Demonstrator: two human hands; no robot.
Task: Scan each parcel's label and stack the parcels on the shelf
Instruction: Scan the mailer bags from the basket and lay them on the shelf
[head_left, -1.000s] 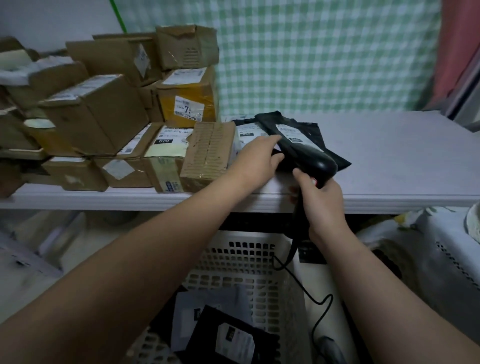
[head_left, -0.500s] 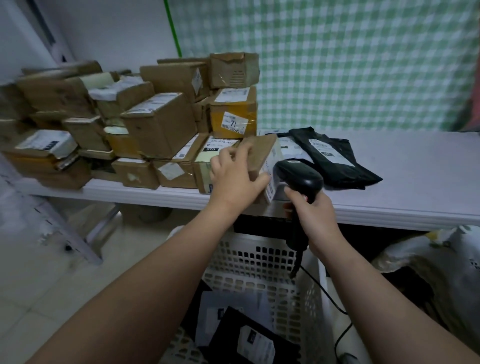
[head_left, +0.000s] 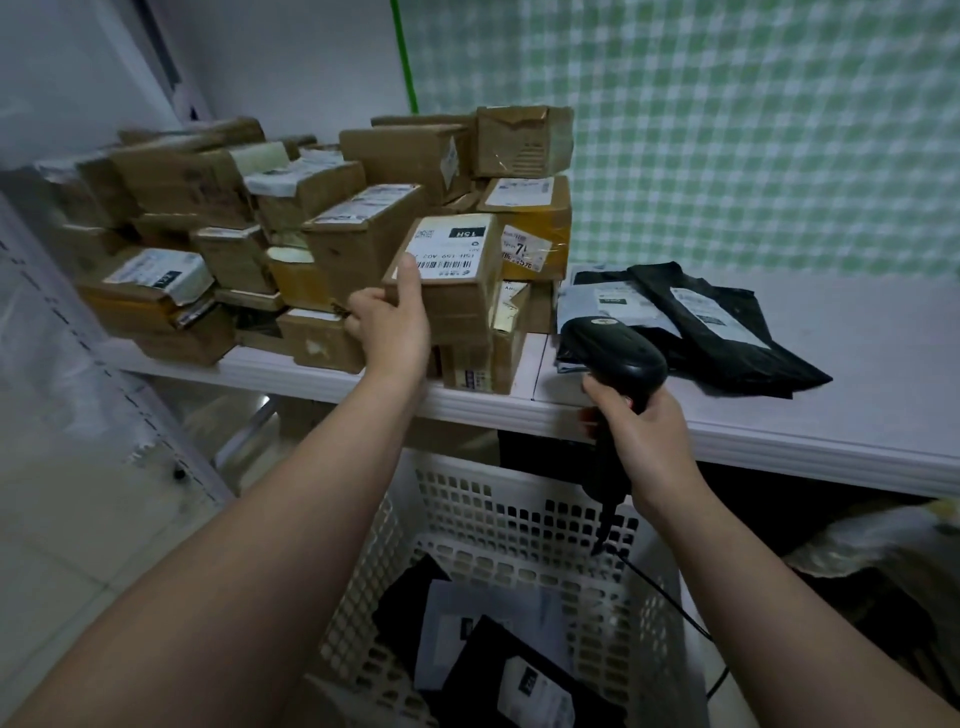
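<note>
The left hand (head_left: 389, 322) gripped the cardboard box (head_left: 447, 275) by its edge; it looked stiff and light. The right hand (head_left: 636, 436) clasped the scanner (head_left: 615, 358).

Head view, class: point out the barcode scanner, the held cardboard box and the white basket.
barcode scanner (head_left: 613, 348), head view, top of its black head.
cardboard box (head_left: 457, 306), head view, brown face below its label.
white basket (head_left: 519, 512), head view, perforated back wall.

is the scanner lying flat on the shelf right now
No, the right hand grips the scanner by its handle, holding it upright at the front edge of the shelf.
</note>
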